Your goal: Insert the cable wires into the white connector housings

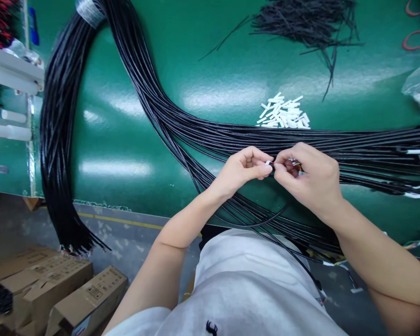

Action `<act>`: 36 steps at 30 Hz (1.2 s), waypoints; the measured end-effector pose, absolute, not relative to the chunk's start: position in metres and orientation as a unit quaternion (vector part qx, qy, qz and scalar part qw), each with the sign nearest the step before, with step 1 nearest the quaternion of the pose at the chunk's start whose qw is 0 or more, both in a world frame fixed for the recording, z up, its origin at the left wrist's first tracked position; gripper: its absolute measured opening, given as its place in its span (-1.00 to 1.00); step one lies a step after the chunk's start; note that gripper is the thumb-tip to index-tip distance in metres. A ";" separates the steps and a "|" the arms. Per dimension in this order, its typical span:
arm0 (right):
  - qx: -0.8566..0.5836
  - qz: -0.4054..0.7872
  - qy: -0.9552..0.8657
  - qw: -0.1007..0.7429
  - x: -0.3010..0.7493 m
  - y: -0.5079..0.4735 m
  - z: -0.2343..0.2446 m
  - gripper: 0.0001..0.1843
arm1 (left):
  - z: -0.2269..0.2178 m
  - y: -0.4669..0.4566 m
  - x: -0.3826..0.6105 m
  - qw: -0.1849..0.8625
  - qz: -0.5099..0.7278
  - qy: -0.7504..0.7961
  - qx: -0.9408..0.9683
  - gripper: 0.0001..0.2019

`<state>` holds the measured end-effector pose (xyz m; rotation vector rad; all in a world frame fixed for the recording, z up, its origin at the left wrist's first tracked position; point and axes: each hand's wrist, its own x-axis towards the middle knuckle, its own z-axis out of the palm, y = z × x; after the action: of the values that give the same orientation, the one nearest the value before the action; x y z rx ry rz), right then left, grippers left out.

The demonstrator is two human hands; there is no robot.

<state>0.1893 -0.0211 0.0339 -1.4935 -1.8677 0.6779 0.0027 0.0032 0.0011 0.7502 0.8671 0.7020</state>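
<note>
Cable end [272, 166], in the head view, lies between the two hands above the black cables [210, 128] on the green table [112, 140], the right hand [306, 175] closed on it at thumb and forefinger, the left hand [241, 170] pinching a small white piece [268, 163] just beside.

From head height, one close view faces forward and steeply down over the green table [196, 28].

Wire tips [295, 162] partly hidden in right hand [310, 175], plastic bag [418, 78] cropped
</note>
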 end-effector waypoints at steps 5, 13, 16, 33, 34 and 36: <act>-0.564 0.236 -0.721 0.328 0.189 -0.021 0.032 -0.85 | 0.003 0.003 0.005 0.782 0.322 0.409 0.343 -0.49; -0.563 0.261 -0.700 0.353 0.187 -0.021 0.030 -0.87 | 0.000 0.001 0.004 0.772 0.334 0.405 0.358 -0.51; -0.576 0.384 -0.629 0.353 0.189 -0.017 0.031 -0.94 | 0.002 0.002 0.004 0.774 0.356 0.383 0.357 -0.54; -0.516 0.663 -0.309 0.447 0.202 -0.004 0.039 -0.75 | 0.017 0.004 0.006 0.759 0.404 0.410 0.303 -0.58; -0.513 0.665 -0.306 0.447 0.202 -0.004 0.039 -0.75 | 0.017 0.004 0.005 0.759 0.404 0.412 0.300 -0.58; -0.509 0.671 -0.300 0.448 0.201 -0.004 0.040 -0.74 | 0.018 0.005 0.005 0.759 0.405 0.415 0.295 -0.58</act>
<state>0.2007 -0.0037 0.0398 -1.2589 -0.7434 1.6613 0.0053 0.0046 0.0179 0.6430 0.9040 0.8828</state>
